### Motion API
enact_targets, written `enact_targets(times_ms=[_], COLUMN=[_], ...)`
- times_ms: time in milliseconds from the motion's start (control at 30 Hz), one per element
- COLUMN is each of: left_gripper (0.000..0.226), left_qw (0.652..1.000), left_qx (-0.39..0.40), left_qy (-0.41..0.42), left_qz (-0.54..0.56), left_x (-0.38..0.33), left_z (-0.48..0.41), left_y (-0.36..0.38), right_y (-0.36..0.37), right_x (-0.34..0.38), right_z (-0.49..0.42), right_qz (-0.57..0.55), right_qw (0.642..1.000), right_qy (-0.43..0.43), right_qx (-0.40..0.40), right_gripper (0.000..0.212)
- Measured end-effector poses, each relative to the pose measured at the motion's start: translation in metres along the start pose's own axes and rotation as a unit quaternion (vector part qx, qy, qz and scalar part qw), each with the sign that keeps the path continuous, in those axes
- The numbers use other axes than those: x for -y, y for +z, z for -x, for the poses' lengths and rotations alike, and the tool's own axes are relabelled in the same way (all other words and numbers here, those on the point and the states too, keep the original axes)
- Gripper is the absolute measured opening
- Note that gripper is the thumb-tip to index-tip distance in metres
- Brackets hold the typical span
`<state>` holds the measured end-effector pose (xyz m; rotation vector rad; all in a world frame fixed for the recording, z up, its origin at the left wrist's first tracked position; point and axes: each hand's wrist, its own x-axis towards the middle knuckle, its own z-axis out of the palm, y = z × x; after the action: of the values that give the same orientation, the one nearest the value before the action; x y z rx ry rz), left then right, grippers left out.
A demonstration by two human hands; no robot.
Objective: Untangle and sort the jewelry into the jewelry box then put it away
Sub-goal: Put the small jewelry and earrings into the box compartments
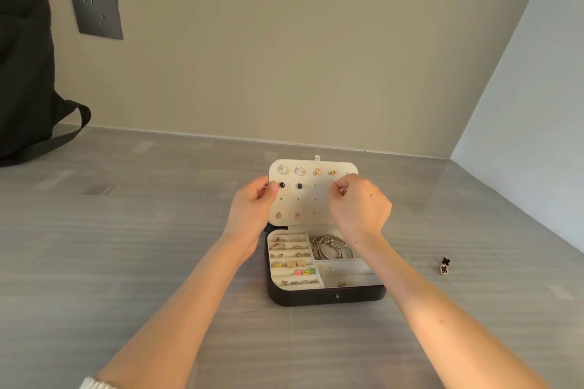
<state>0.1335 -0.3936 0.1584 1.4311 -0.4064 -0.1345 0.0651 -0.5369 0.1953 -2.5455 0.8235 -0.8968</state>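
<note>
Near the middle of the table [126,246], a little toward its right edge, the black jewelry box [325,295] is sitting open, with its cream lid [316,202] standing upright on the far side. The left hand [252,208] is gripping the lid's left edge, thumb on the front and fingers curled behind. The right hand [357,208] is reaching to the lid's upper right, its fingers curled and thumb and forefinger pinching together against the panel. Whether anything is lying between them is too small to tell. Several pairs of stud earrings [299,170] are sitting in the lid's holes, mostly on its left half.

Inside the base, rings [289,251] are filling the left-hand rolls and bangles [330,246] are lying in the far right compartment. The right forearm is crossing over that corner and covering part of it.

To the right of the box and well apart from it, toward the table's right edge, two black clover earrings [445,265] are lying just beside each other. At the far left corner a black bag [22,73] is leaning against the wall, its strap [63,133] trailing onto the table, and a grey wall socket [96,12] is showing just beside it. A white cuff [91,384] is peeking in at the bottom left.
</note>
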Motion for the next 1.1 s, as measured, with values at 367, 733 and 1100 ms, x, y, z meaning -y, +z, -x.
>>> enact_targets(times_ms=[367, 733, 1100], left_gripper=[0.023, 0.026, 0.025], left_qw=[1.000, 1.000, 0.999], left_qx=[-0.022, -0.024, -0.018], left_qy=[-0.007, 0.001, 0.005], left_qz=[-0.001, -0.016, -0.037], left_x=[-0.009, -0.014, -0.018], left_z=[0.006, 0.014, 0.016], left_y=[0.004, 0.004, 0.003], right_y=[-0.066, -0.061, -0.053], right_x=[-0.060, -0.110, -0.098], right_z=[-0.010, 0.018, 0.011], right_qz=[-0.041, 0.060, 0.071], right_qw=[0.996, 0.981, 0.958], right_qy=[0.017, 0.001, 0.063], right_qx=[0.082, 0.182, 0.270], right_gripper=[0.026, 0.035, 0.032])
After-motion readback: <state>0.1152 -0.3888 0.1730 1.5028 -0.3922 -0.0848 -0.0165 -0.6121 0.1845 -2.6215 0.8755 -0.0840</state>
